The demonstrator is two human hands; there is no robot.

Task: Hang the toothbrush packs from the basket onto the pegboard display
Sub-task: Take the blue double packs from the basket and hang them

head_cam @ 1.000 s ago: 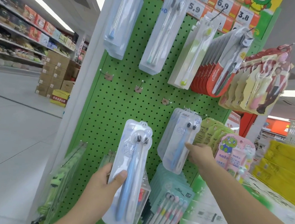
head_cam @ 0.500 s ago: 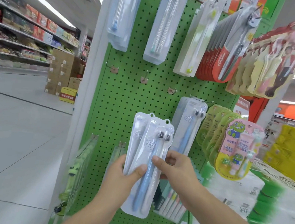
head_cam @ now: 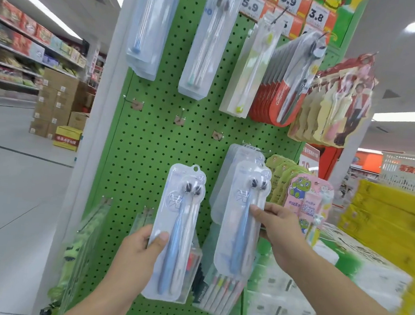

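We hold one clear twin toothbrush pack (head_cam: 176, 232) in our left hand (head_cam: 141, 247), thumb across the front and fingers curled behind its lower half, so the hang hole at the top stays free. It hangs in reserve at about seven o'clock from the middle of the green pegboard (head_cam: 153, 137), apart from any hook.

Our right hand (head_cam: 276, 228) pinches a second identical pack (head_cam: 242, 220) by its right edge at mid-height, thumb on the front. We judge this grip is meant to steer the pack's top up toward the peg (head_cam: 251, 146) at four o'clock from the board's centre, where a stack of matching packs (head_cam: 227, 174) already hangs just behind it. Whether the hole has caught the peg we cannot tell; the pack's top sits below the peg's tip.

Three bare hooks (head_cam: 179, 118) run in a row at the board's centre, offering room for more stock. Green-and-pink children's brush cards (head_cam: 308, 198) hang just beside the right hand at three o'clock. The basket is not in view.
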